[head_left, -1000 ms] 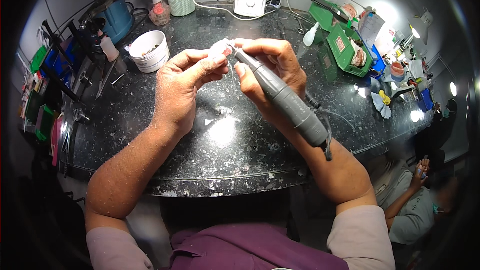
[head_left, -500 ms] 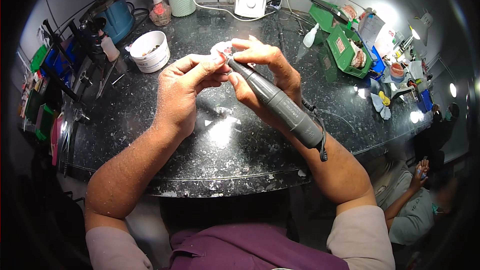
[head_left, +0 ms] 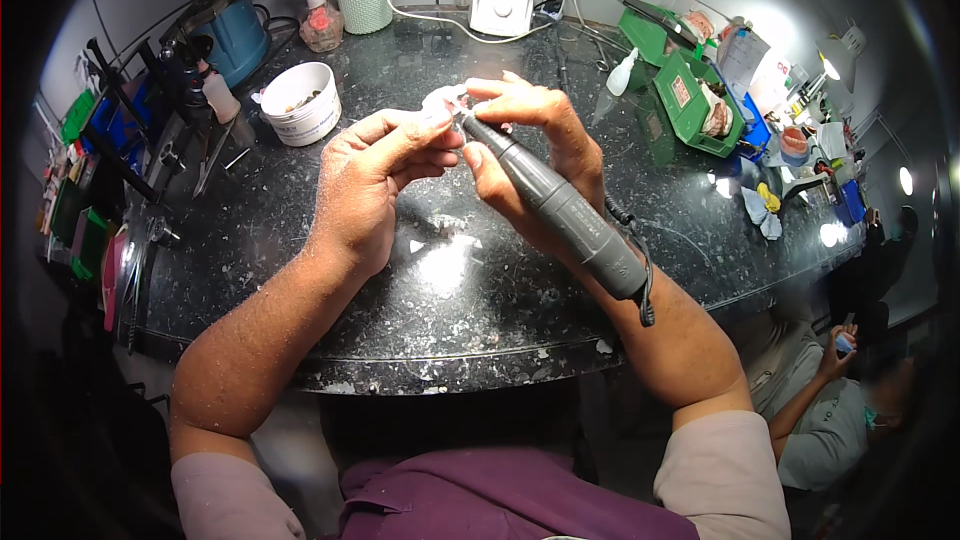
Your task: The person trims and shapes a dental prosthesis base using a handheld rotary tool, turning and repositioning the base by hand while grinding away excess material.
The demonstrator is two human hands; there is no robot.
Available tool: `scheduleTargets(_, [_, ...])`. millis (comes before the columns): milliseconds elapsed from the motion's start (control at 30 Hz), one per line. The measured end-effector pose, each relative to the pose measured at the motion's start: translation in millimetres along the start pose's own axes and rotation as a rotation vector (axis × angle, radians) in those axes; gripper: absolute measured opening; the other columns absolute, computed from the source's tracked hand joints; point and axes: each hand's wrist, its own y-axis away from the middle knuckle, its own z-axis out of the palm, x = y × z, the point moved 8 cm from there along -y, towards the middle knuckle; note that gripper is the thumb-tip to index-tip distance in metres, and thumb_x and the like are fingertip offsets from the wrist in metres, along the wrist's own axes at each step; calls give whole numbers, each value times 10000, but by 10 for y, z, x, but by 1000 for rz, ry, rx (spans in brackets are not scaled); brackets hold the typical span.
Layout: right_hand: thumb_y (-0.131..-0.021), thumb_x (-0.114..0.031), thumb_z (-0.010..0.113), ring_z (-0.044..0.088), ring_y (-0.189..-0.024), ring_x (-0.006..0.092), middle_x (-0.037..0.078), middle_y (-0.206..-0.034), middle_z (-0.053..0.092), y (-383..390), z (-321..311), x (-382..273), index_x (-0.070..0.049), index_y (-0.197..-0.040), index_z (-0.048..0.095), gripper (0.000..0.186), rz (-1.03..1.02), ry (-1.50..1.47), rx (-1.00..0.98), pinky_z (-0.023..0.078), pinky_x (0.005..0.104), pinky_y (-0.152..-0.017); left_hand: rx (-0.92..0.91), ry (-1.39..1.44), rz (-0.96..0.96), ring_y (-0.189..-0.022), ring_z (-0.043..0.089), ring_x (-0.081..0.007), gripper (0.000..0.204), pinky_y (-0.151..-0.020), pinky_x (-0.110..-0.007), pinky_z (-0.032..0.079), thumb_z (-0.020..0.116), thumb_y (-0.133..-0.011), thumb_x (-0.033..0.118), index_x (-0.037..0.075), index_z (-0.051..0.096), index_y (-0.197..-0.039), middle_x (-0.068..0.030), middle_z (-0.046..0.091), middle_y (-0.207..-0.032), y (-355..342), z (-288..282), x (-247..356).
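My left hand (head_left: 375, 165) pinches a small white and pink piece (head_left: 444, 100), likely dental work, above the speckled black worktop (head_left: 450, 340). My right hand (head_left: 540, 140) grips a dark grey rotary handpiece (head_left: 560, 205), pen-like, with its tip against or very close to that piece. My right fingertips also reach the piece's far side. A coiled cord trails from the handpiece's rear end. Just left of my hands stands a white tub (head_left: 298, 118) with small bits inside.
Tools and a blue machine (head_left: 235, 45) crowd the left. A mint holder (head_left: 365, 5) and white control unit (head_left: 500, 8) stand behind. Green boxes with dental models (head_left: 690, 110) and a dropper bottle (head_left: 621, 73) lie right. Another person (head_left: 815, 420) sits at lower right.
The handpiece and my right hand shifted left between the first and second frames, then slightly back. My right index finger bent over the piece. The other person's hand moved slightly.
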Motion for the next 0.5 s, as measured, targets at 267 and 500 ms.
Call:
scheduleTargets(267, [-711, -55, 766, 655, -1050, 293, 117, -1007, 684, 5, -38, 41, -64, -1011, 648, 323, 73, -57, 94, 480, 419, -967, 8, -34, 23, -777, 681, -135, 152, -761, -260, 530, 676, -905, 170, 26, 706, -947, -86, 722, -879, -12, -21, -6])
scheduleTargets(500, [-760, -27, 734, 603, -1169, 299, 145, -1104, 647, 0, 21, -11, -36, -1057, 622, 317, 38, -24, -30, 397, 493, -1070, -2, -72, 40, -777, 677, -130, 142, -753, -258, 527, 677, -903, 158, 24, 713, -932, -78, 719, -867, -28, -19, -2])
